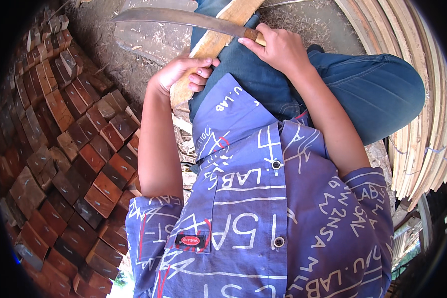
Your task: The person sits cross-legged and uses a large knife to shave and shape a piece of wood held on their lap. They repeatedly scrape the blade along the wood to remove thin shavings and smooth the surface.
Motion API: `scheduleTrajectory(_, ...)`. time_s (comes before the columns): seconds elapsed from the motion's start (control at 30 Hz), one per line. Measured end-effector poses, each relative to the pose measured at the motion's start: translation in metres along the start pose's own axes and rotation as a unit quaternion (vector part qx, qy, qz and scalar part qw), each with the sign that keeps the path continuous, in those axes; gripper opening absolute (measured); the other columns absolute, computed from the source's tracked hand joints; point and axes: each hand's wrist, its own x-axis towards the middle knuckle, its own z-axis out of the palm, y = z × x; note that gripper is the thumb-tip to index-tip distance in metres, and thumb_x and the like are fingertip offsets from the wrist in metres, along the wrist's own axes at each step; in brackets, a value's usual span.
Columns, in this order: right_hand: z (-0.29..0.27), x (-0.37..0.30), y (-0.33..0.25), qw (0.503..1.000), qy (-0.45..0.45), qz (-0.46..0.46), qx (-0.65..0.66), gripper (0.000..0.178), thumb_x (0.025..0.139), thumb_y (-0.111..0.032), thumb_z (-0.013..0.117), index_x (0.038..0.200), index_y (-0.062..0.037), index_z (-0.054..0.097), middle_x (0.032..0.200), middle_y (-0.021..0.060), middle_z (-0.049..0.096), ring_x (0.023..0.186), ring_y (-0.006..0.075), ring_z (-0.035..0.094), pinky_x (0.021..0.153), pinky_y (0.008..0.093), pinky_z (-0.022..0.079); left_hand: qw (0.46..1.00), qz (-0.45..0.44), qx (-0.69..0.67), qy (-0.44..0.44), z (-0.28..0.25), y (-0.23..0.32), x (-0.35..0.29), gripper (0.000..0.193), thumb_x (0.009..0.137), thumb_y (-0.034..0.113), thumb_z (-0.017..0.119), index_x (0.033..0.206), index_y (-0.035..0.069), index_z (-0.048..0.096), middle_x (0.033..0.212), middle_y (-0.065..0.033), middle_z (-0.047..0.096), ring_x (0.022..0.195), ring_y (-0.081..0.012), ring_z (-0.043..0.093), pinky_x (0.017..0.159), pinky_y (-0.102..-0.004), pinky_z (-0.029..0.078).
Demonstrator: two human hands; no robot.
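A pale wooden strip [212, 43] runs slantwise over my thigh, its near end close to my shirt hem. My left hand [186, 74] is closed around it near that end, with the fingers curled over its edge. In my right hand [281, 48] is the short wooden handle of a machete [176, 16]. Its long, curved, dark blade crosses above the strip and points left. Whether the edge touches the wood, I cannot tell.
Stacked reddish-brown wood blocks [92, 156] fill the left side. Long, bent pale wood slats [419, 134] are bundled at the right. A flat board [151, 37] lies on the ground ahead, among scattered shavings. My bent leg [372, 89] in blue trousers reaches toward the slats.
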Motion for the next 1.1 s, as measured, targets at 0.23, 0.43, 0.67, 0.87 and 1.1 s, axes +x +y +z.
scheduleTrajectory(0.23, -0.001, -0.002, 0.004, 0.999, 0.028, -0.012, -0.024, 0.057, 0.082, -0.066, 0.059, 0.08, -0.0094, 0.065, 0.058, 0.0125, 0.064, 0.053, 0.0315, 0.067, 0.047, 0.0431, 0.054, 0.998, 0.02, -0.047, -0.026, -0.008, -0.008, 0.001, 0.034, 0.088, 0.019, 0.064, 0.113, -0.003, 0.057, 0.069, 0.0047, 0.04, 0.05, -0.0039, 0.034, 0.043, -0.0194, 0.027)
scheduleTrajectory(0.43, -0.009, -0.004, 0.0, 0.999, -0.01, 0.013, -0.043, 0.053, 0.082, -0.063, 0.063, 0.087, -0.0104, 0.067, 0.064, 0.0127, 0.067, 0.061, 0.033, 0.068, 0.053, 0.044, 0.054, 0.993, 0.009, -0.096, -0.062, -0.014, -0.012, 0.004, 0.032, 0.089, 0.019, 0.064, 0.112, -0.002, 0.058, 0.069, 0.0044, 0.041, 0.05, -0.0038, 0.034, 0.042, -0.0198, 0.027)
scheduleTrajectory(0.67, -0.007, -0.007, 0.005, 0.998, 0.01, 0.002, 0.054, 0.044, 0.084, -0.053, 0.067, 0.09, -0.0087, 0.068, 0.067, 0.0139, 0.067, 0.064, 0.0346, 0.067, 0.056, 0.0411, 0.054, 0.992, 0.026, 0.086, 0.086, 0.013, 0.0, -0.005, 0.023, 0.084, 0.018, 0.071, 0.099, 0.002, 0.062, 0.065, 0.0044, 0.042, 0.051, -0.0052, 0.035, 0.044, -0.0222, 0.026)
scheduleTrajectory(0.87, -0.011, -0.009, 0.012, 0.99, -0.001, -0.007, 0.14, 0.043, 0.084, -0.051, 0.067, 0.09, -0.009, 0.068, 0.066, 0.0136, 0.066, 0.065, 0.0341, 0.067, 0.058, 0.0421, 0.054, 0.958, 0.036, 0.213, 0.19, 0.034, 0.002, -0.005, 0.021, 0.081, 0.018, 0.073, 0.09, 0.006, 0.059, 0.065, 0.0035, 0.042, 0.052, -0.0071, 0.036, 0.045, -0.0242, 0.029)
scheduleTrajectory(1.1, -0.008, -0.008, 0.011, 0.982, 0.021, 0.0, 0.187, 0.046, 0.084, -0.053, 0.066, 0.091, -0.008, 0.069, 0.068, 0.0157, 0.067, 0.067, 0.0368, 0.067, 0.06, 0.0444, 0.054, 0.923, 0.033, 0.304, 0.235, 0.042, 0.0, -0.005, 0.026, 0.083, 0.021, 0.073, 0.094, 0.004, 0.058, 0.069, 0.0018, 0.046, 0.053, -0.0084, 0.039, 0.045, -0.0251, 0.034)
